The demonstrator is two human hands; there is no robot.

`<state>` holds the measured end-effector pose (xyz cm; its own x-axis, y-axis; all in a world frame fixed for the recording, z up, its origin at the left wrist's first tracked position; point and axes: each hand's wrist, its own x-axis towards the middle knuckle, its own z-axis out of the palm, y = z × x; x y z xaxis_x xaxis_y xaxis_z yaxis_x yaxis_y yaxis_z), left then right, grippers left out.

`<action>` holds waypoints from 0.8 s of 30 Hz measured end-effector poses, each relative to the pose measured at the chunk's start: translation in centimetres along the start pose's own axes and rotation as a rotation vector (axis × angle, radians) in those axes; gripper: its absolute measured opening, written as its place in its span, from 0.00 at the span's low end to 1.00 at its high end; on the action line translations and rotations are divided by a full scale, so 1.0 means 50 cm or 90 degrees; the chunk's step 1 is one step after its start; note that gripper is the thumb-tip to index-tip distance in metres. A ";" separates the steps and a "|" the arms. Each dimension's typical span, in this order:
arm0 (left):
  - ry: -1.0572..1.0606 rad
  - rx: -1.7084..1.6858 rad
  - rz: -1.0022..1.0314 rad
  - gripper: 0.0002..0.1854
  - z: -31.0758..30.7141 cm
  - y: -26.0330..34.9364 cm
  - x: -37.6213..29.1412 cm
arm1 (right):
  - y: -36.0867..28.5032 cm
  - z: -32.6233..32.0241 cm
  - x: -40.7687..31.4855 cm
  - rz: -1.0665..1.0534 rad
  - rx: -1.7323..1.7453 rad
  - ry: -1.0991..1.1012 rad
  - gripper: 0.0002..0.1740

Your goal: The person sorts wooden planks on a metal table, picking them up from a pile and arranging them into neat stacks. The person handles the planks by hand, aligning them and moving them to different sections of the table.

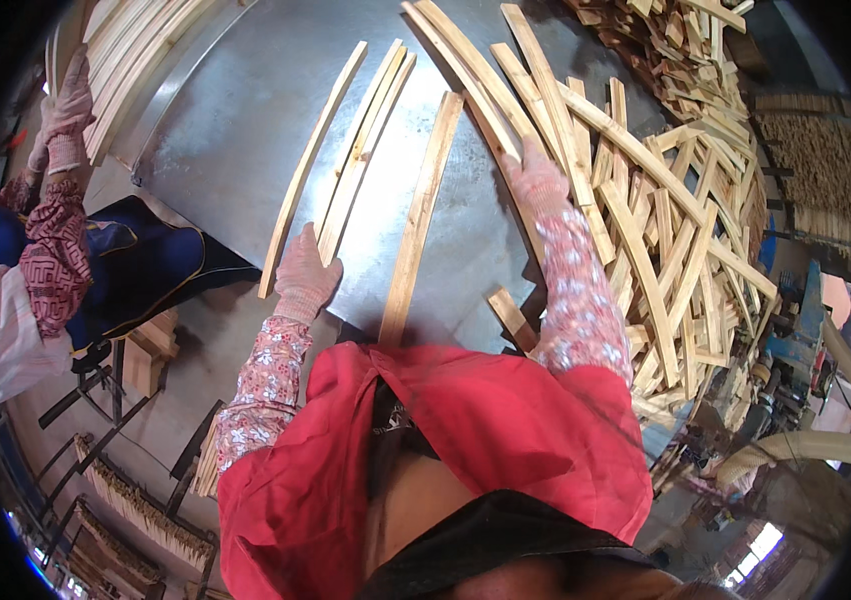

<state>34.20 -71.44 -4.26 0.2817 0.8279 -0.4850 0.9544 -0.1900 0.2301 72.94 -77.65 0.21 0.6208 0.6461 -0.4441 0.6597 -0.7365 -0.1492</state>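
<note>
My left hand (pixel 307 276), in a pale knit glove, is at the near ends of a close group of light wooden strips (pixel 365 142), which pass between its thumb and fingers. Just left of them lies a single wooden strip (pixel 313 169). My right hand (pixel 538 180), gloved the same way, grips the near ends of two long strips (pixel 470 71) that lie side by side. Between my hands, one wider wooden strip (pixel 425 210) points toward my body. All of these are on a shiny metal tabletop (pixel 245 150).
A heap of crossed wooden strips (pixel 665 225) covers the right side, with short offcuts (pixel 695 82) beyond. At left stands a co-worker (pixel 50 255), gloved hands by long boards (pixel 140 60). Racks of stacked sticks (pixel 147 510) are at lower left; a ribbed hose (pixel 793 454) is at lower right.
</note>
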 end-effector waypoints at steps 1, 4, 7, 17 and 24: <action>-0.006 -0.016 0.019 0.45 -0.008 0.013 0.008 | 0.075 0.100 0.024 -0.158 0.072 0.154 0.40; -0.042 -0.041 0.033 0.46 -0.019 0.033 0.007 | -0.011 0.206 -0.074 -0.123 0.443 -0.154 0.36; -0.008 -0.061 0.034 0.47 0.024 0.041 0.021 | -0.159 0.240 -0.191 -0.260 0.143 -0.142 0.37; 0.046 -0.036 0.034 0.52 0.019 0.079 0.010 | 0.182 0.179 -0.118 -0.012 -0.100 0.092 0.49; 0.027 0.021 0.006 0.52 -0.013 0.053 0.019 | -0.033 0.053 -0.082 -0.032 0.348 0.014 0.33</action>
<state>36.94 -70.83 -3.57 0.2867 0.8477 -0.4463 0.9548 -0.2144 0.2060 68.17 -79.61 -0.07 0.6061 0.6834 -0.4070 0.3772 -0.6974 -0.6094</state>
